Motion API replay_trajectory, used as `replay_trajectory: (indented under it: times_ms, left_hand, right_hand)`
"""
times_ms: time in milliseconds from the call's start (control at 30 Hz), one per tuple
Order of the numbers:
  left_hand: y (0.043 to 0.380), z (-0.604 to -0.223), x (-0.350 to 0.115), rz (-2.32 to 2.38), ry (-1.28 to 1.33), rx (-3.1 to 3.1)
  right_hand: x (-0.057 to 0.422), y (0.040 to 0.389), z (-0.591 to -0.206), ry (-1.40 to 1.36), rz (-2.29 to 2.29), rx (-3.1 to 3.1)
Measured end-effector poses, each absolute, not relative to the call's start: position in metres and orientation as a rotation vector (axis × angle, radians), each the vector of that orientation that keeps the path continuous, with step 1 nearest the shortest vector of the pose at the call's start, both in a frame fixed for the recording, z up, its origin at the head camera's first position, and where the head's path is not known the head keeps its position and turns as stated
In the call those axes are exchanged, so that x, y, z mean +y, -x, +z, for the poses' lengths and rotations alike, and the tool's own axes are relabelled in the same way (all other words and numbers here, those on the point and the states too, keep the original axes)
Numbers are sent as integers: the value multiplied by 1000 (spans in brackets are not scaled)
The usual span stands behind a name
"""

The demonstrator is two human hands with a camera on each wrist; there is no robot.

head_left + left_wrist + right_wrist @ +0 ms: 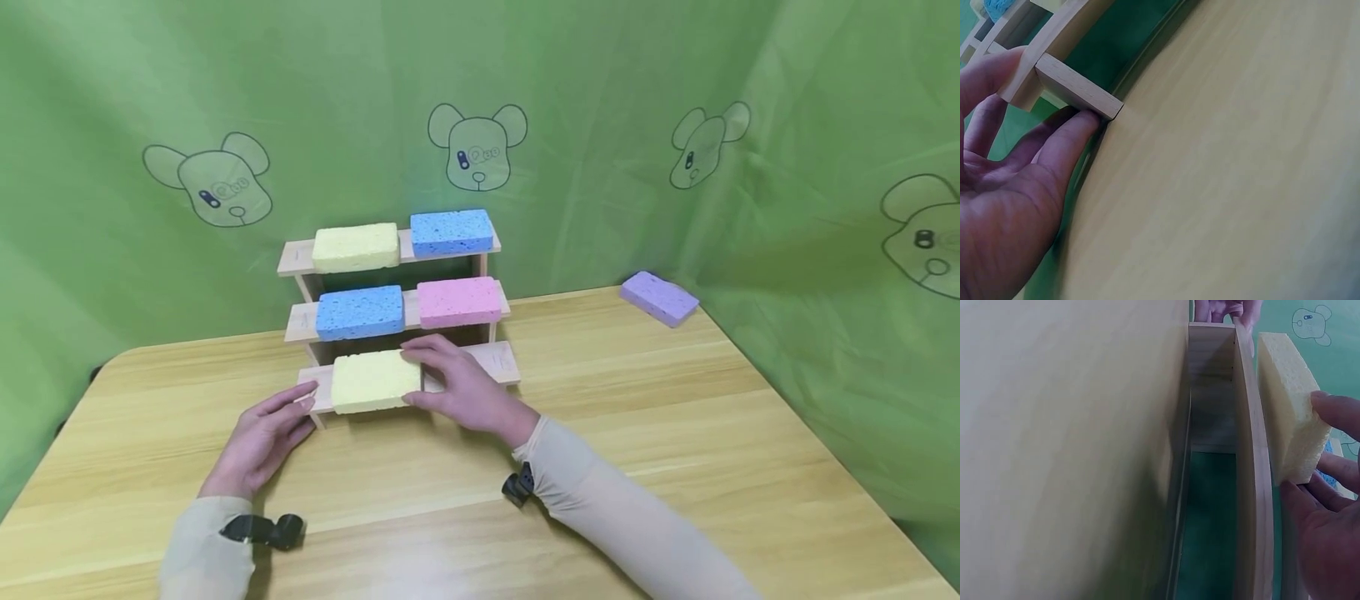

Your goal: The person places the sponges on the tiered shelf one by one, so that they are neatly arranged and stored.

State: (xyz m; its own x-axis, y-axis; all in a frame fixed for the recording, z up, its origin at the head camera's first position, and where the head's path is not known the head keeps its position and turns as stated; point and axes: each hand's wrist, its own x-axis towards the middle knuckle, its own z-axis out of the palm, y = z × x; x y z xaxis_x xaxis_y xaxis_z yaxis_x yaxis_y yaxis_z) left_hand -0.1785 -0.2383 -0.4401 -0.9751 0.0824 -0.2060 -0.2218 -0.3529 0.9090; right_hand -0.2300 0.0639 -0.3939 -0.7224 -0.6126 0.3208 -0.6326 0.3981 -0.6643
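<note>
My right hand (471,389) pinches the right end of a pale yellow sponge (375,380). This sponge is at the front, lowest step of a three-step wooden rack (499,360); in the right wrist view a narrow gap shows between part of it and the step. With its fingers about the left end of that lowest step, my left hand (258,437) holds the rack, touching its leg (1082,87). The middle step bears a blue sponge (360,312) and a pink sponge (459,302). Another yellow sponge (356,247) and another blue sponge (452,232) lie on the top step.
A purple sponge (659,298) lies by itself at the table's back right corner. The wooden table (600,392) is bounded at the back and right by a green curtain (585,167) printed with bear-like heads.
</note>
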Motion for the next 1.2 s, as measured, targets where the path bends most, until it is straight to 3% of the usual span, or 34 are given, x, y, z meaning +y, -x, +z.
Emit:
replay_trajectory:
  times_ms: [667, 1200]
  left_hand:
    - [178, -440, -239, 2473, 150, 1614]
    - [178, -439, -239, 2466, 139, 1621]
  right_hand:
    - [50, 233, -399, -1159, 1223, -2688]
    - [77, 225, -389, -1130, 1380, -2613]
